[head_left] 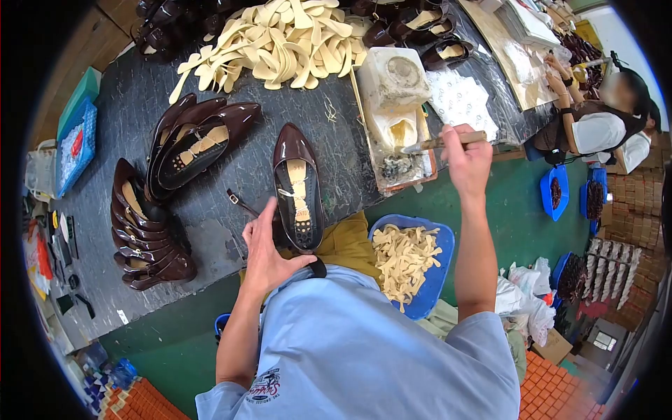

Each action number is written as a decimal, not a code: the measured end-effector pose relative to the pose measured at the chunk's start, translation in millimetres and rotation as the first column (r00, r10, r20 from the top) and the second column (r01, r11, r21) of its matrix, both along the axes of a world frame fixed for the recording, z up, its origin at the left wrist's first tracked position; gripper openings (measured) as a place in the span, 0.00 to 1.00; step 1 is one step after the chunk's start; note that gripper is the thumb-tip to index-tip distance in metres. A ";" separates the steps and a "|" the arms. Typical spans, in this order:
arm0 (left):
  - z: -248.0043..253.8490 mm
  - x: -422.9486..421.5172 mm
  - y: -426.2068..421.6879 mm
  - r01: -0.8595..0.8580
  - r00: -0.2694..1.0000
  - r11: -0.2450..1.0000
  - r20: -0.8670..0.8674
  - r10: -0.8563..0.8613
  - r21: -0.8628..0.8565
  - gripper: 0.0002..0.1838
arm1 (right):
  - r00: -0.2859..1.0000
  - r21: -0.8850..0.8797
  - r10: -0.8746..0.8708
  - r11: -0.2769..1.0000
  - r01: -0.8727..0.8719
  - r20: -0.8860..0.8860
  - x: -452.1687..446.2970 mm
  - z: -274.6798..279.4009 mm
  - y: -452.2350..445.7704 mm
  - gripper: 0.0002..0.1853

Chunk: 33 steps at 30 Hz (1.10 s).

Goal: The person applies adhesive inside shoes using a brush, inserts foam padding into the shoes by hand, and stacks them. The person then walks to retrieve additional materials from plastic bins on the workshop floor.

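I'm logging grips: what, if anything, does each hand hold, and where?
Right hand: the brush, by its wooden handle. Left hand: at the heel end of the shoe; whether it grips is unclear.

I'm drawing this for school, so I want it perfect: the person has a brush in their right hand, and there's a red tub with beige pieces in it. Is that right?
Almost! The tub is blue, not red; the head view shows it. The brush is in the right hand, and the beige pieces are in the tub.
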<state>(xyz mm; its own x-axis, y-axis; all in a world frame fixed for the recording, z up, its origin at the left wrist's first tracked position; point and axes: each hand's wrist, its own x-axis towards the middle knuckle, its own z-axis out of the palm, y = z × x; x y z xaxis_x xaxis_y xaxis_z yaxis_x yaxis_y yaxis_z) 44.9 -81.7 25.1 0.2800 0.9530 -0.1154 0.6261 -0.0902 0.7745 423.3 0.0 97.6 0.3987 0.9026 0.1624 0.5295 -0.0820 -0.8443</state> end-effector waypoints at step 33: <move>-13.9 -3.0 -0.8 -0.014 0.998 1.000 0.068 0.013 0.019 0.66 | 0.890 0.157 0.434 0.878 -0.452 0.139 -177.5 -47.8 -79.7 0.09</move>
<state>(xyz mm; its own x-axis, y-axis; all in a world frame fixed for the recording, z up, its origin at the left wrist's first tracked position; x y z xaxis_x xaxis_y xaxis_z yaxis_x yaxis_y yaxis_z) 42.0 -82.5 11.2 0.2734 0.9587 -0.0778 0.5736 -0.0976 0.8133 245.8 -79.7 49.8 -0.0623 0.9325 0.3558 0.5544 0.3287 -0.7646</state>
